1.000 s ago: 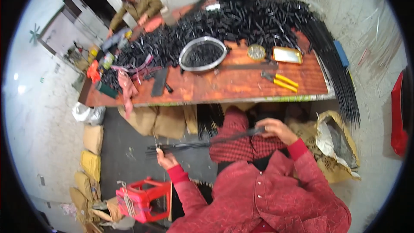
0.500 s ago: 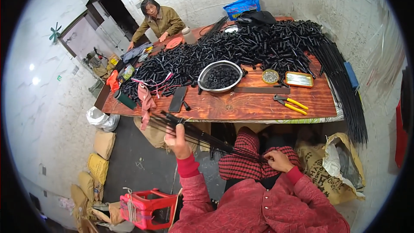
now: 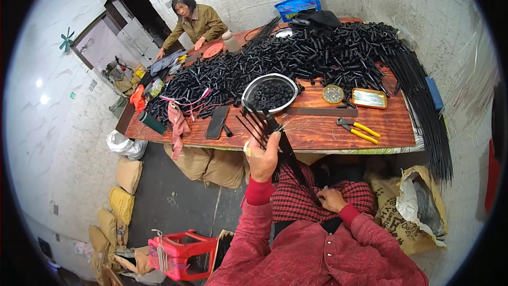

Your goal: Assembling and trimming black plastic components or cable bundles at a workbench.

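Note:
My left hand (image 3: 263,160) is closed around a bundle of thin black rods (image 3: 288,153), with their upper ends fanned out over the table's front edge. A short black tubular piece (image 3: 272,123) shows at my thumb, among the rods. From there the bundle slopes down to my lap, over red-and-black checked cloth (image 3: 293,197). At its lower end my right hand (image 3: 332,200) rests on the cloth, fingers curled in on the rod ends; the exact grip is partly hidden. Behind my left hand stands a metal bowl (image 3: 245,98) of small black rings.
Black tubular parts (image 3: 328,55) are heaped across the wooden table (image 3: 254,133). Near its front lie yellow-handled pliers (image 3: 360,130), a phone (image 3: 216,122), and two small trays of metal bits (image 3: 369,98). Another person (image 3: 197,24) works at the far left. A red stool (image 3: 182,257) stands below.
My left hand has moved right and a little up, toward the bowl, bringing the rods into a steeper slope. My right hand has shifted slightly left.

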`<state>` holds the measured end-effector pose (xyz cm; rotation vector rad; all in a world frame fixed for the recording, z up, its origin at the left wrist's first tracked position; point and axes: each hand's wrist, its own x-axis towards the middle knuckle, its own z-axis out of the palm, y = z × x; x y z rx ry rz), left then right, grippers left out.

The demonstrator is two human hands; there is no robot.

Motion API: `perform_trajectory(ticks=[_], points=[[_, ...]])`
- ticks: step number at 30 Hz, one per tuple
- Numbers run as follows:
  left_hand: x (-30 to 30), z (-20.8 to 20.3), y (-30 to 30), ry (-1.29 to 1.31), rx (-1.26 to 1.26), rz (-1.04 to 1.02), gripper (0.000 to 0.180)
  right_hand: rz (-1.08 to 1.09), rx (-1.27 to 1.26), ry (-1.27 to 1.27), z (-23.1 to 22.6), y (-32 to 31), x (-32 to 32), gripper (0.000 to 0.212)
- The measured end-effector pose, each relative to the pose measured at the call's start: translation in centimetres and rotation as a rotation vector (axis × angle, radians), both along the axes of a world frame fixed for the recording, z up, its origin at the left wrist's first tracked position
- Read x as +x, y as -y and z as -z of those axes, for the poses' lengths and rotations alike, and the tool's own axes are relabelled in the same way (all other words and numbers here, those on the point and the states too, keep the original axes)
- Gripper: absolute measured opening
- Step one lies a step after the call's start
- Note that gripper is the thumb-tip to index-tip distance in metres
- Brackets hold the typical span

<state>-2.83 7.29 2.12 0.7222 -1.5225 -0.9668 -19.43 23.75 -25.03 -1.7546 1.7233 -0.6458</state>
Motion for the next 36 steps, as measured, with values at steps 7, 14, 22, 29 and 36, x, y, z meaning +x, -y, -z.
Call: perform_trajectory(ticks=[7,14,22,29,36], points=[[-2.4,-2.3,0.8,-0.101,-0.028,0.145,0.027,0.223,-0.146,0.044,-2.2,2.9,-0.7,0.015],[-2.8,1.4,-1.1,0.245,0.000,-0.044,0.020,-0.074,0.144,-0.060,2.9,0.6,-0.3,0.023],[-3.0,-1.7,-0.7,0.052,0.080,0.117,0.025,-0.076,0.124,0.097,0.6,0.4,-1.7,0.027],[-1.5,-4.1,-3.2,-0.002,-0.101,0.055,0.035,0.147,0.259,0.258,3.2,0.4,-3.3,0.037],[2.4,-5.1,-3.2,-0.076,-0.152,-0.131,0.034,-0.070,0.355,0.034,2.6,-0.6,-3.5,0.051]])
